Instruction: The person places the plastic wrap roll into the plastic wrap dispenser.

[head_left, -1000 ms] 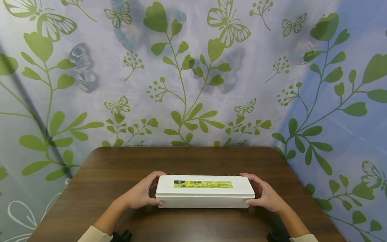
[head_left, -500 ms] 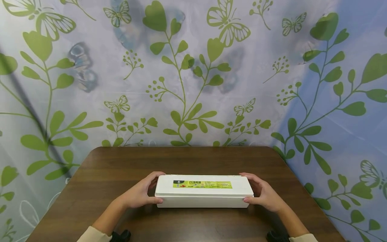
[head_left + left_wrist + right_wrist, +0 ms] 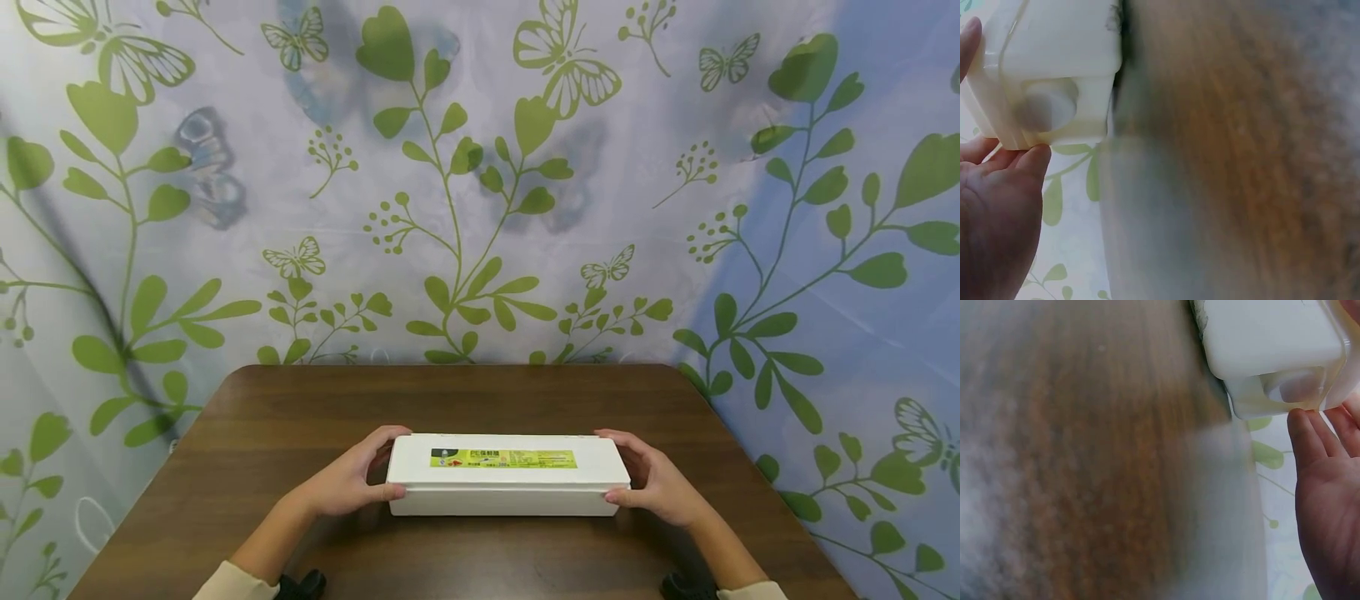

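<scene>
A long white cling film box (image 3: 510, 499) with a yellow-green printed label (image 3: 502, 458) on its lid lies crosswise on the brown table. My left hand (image 3: 348, 477) grips its left end, thumb at the front and fingers round the back. At the opposite end, my right hand (image 3: 656, 482) holds it the same way. In the left wrist view, a rounded opening (image 3: 1050, 106) shows in the end of the box, with fingertips right at the edge beside it. The right wrist view has a similar opening (image 3: 1291, 386) near the right fingertips. The lid is down, so the inside is hidden.
The dark wood table (image 3: 450, 392) has rounded far corners. Behind it hangs a pale curtain (image 3: 480, 208) printed with green leaves and butterflies, which also runs down both sides. Black straps (image 3: 302, 585) sit at both wrists below light sleeves.
The box and both hands stay in nearly the same place. Over the last second, my right thumb has shifted slightly left and up on the box front; the left thumb has risen slightly.
</scene>
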Demonstrator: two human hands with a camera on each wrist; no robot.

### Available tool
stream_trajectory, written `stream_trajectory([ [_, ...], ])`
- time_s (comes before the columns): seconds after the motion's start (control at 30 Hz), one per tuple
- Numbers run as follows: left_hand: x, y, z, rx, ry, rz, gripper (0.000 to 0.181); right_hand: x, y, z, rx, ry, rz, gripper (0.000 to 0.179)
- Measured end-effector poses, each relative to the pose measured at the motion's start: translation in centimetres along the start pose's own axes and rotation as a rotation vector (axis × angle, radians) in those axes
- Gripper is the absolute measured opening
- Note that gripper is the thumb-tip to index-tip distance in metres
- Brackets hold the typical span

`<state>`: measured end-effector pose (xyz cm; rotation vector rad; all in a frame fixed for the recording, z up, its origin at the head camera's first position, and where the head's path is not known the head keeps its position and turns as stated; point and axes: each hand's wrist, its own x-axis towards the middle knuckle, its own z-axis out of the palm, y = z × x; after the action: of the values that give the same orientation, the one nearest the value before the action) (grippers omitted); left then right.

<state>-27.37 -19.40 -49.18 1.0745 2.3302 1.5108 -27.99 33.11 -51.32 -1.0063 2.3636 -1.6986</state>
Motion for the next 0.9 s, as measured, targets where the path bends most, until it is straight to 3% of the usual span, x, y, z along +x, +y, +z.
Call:
stream_trajectory([
  [0.17, -0.2, -0.2, 0.1, 0.01, 0.018, 0.017, 0.076, 0.1, 0.1, 0.3, 0.015, -0.004, 0.014, 0.082],
  [0.53, -0.2, -0.4, -0.4, 0.031, 0.062, -0.036, 0.078, 0.9, -0.7, -0.5, 0.042, -0.044, 0.055, 0.076],
  [0.73, -0.3, 0.0, -2.3, 0.075, 0.111, -0.073, 0.076, 2.0, -1.6, -1.6, -0.014, -0.032, 0.014, 0.064],
  [0.9, -0.5, 0.2, -4.5, 0.198, 0.205, -0.108, 0.067, 3.4, -3.0, -2.8, -0.171, 0.038, -0.004, 0.058],
])
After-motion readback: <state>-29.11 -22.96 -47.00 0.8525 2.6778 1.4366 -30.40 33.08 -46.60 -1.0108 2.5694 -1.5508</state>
